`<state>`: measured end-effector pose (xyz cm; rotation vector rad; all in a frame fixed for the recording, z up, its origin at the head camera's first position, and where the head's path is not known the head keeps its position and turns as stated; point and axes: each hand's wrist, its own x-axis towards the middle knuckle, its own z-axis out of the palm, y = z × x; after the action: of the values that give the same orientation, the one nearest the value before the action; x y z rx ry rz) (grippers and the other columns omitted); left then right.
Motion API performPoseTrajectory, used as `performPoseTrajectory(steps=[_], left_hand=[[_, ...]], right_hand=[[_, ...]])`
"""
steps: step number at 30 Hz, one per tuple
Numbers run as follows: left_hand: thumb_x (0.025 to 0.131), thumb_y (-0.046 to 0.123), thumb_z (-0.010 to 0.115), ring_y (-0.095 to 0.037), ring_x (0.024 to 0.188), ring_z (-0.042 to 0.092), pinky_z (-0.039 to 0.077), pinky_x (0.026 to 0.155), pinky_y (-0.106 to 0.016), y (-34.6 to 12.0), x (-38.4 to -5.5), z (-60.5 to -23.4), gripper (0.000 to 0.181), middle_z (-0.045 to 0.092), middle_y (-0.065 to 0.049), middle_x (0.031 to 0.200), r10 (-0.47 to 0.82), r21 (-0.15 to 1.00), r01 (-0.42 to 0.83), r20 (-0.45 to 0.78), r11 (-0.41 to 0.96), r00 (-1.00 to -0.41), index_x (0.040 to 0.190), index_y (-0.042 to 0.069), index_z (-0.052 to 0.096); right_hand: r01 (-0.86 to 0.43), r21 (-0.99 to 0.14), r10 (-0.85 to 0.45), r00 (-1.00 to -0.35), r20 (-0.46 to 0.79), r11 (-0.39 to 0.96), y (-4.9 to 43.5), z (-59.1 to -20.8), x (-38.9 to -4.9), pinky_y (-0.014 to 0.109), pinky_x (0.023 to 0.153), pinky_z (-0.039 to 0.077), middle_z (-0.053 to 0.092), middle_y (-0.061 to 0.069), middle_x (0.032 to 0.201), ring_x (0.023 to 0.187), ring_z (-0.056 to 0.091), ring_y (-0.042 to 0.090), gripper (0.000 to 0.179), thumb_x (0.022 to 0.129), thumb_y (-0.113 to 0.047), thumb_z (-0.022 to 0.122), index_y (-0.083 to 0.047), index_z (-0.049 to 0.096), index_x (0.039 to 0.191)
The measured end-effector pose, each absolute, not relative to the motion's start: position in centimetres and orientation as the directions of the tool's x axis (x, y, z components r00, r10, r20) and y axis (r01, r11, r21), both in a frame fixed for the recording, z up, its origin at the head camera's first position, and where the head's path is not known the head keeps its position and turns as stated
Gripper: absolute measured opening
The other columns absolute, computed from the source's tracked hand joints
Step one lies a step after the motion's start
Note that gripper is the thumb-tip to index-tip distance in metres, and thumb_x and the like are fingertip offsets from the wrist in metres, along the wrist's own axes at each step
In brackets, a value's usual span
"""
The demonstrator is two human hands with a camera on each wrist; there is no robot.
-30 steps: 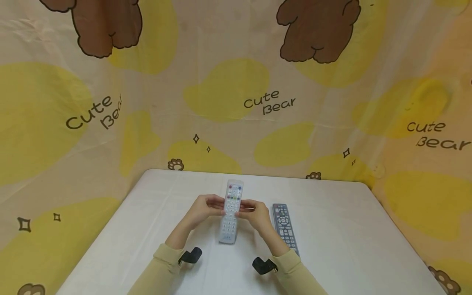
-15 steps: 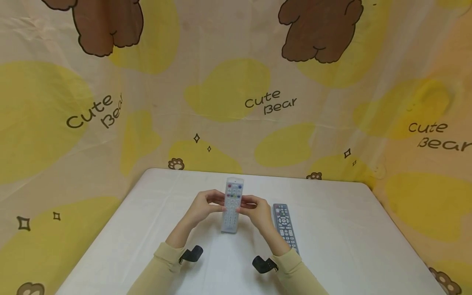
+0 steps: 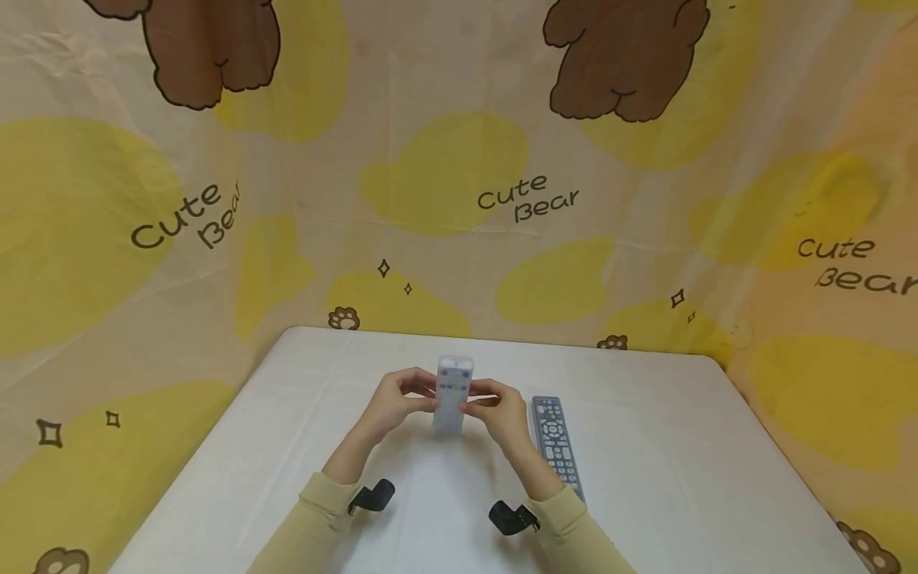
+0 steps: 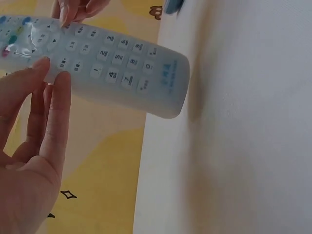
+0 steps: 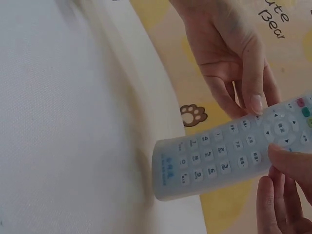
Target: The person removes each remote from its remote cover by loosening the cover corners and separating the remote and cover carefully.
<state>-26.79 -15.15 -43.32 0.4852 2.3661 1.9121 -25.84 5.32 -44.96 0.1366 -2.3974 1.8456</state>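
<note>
A white remote control (image 3: pixel 452 392) in a translucent cover is held above the table between both hands. My left hand (image 3: pixel 392 405) pinches its left edge, thumb on the button face and fingers behind. On the opposite edge, my right hand (image 3: pixel 502 413) pinches it the same way. Number keys and blue print on the white remote's lower end (image 4: pixel 122 63) show in the left wrist view. A grey remote control (image 3: pixel 555 442) lies on the table beside the right forearm, which hides part of its lower end.
The white table (image 3: pixel 660 462) stands against a printed fabric backdrop (image 3: pixel 430 183) with bears and yellow patches. Black wrist cameras (image 3: pixel 374 496) jut inward from both sleeves.
The white remote has tilted between the hands, its lower end swinging away so that it looks shorter from the head. Both hands rose slightly at first, keeping their pinch. The grey remote stays put.
</note>
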Motion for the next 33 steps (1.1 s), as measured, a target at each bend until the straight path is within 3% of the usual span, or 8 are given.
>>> performPoseTrajectory(steps=[7, 18, 21, 26, 33], left_hand=[[0.081, -0.001, 0.07, -0.031, 0.092, 0.062, 0.059, 0.073, -0.037, -15.1, -25.9, -42.7, 0.025, 0.065, -0.015, 0.104, 0.286, 0.975, 0.184, 0.142, 0.125, -0.948, 0.106, -0.001, 0.065], [0.081, 0.009, 0.074, -0.021, 0.089, 0.068, 0.058, 0.078, -0.036, -15.7, -27.3, -45.9, 0.026, 0.066, -0.008, 0.108, 0.307, 0.982, 0.159, 0.121, 0.103, -0.944, 0.106, 0.004, 0.066], [0.08, 0.01, 0.075, -0.026, 0.093, 0.067, 0.056, 0.081, -0.033, -15.8, -27.2, -45.8, 0.028, 0.066, -0.009, 0.111, 0.321, 0.978, 0.173, 0.128, 0.116, -0.938, 0.107, 0.006, 0.067], [0.082, 0.002, 0.07, -0.04, 0.105, 0.061, 0.055, 0.082, -0.03, -15.9, -26.8, -45.2, 0.032, 0.062, -0.019, 0.119, 0.357, 0.976, 0.18, 0.126, 0.121, -0.925, 0.113, -0.001, 0.064], [0.085, 0.008, 0.069, -0.03, 0.103, 0.064, 0.053, 0.082, -0.026, -16.1, -27.3, -46.6, 0.031, 0.062, -0.016, 0.121, 0.362, 0.972, 0.197, 0.14, 0.127, -0.922, 0.114, 0.002, 0.064]], right_hand=[[-0.117, -0.968, 0.009, -0.992, 0.122, 0.22, 5.3, -45.2, -25.9, 0.032, 0.072, 0.057, 0.072, 0.011, 0.101, 0.079, 0.07, 0.019, 0.029, 0.071, -0.008, 0.081, -0.01, 0.073, 0.099], [-0.096, -0.986, -0.041, -0.995, 0.091, 0.134, 5.1, -42.9, -24.0, 0.031, 0.075, 0.057, 0.069, 0.017, 0.099, 0.084, 0.067, 0.021, 0.027, 0.074, 0.005, 0.074, 0.002, 0.07, 0.1], [-0.092, -0.991, -0.053, -0.995, 0.087, 0.098, 5.1, -42.5, -23.7, 0.03, 0.076, 0.057, 0.068, 0.014, 0.096, 0.085, 0.065, 0.018, 0.025, 0.076, 0.007, 0.072, 0.004, 0.069, 0.1], [-0.09, -0.992, -0.02, -0.996, 0.089, 0.084, 5.0, -44.9, -25.2, 0.029, 0.075, 0.056, 0.068, 0.012, 0.098, 0.088, 0.065, 0.019, 0.023, 0.075, 0.007, 0.072, 0.0, 0.072, 0.096], [-0.039, -0.996, 0.03, -0.999, 0.041, 0.078, 5.0, -46.0, -25.8, 0.031, 0.081, 0.055, 0.067, 0.012, 0.109, 0.095, 0.064, 0.019, 0.019, 0.079, 0.002, 0.066, -0.002, 0.074, 0.096]])
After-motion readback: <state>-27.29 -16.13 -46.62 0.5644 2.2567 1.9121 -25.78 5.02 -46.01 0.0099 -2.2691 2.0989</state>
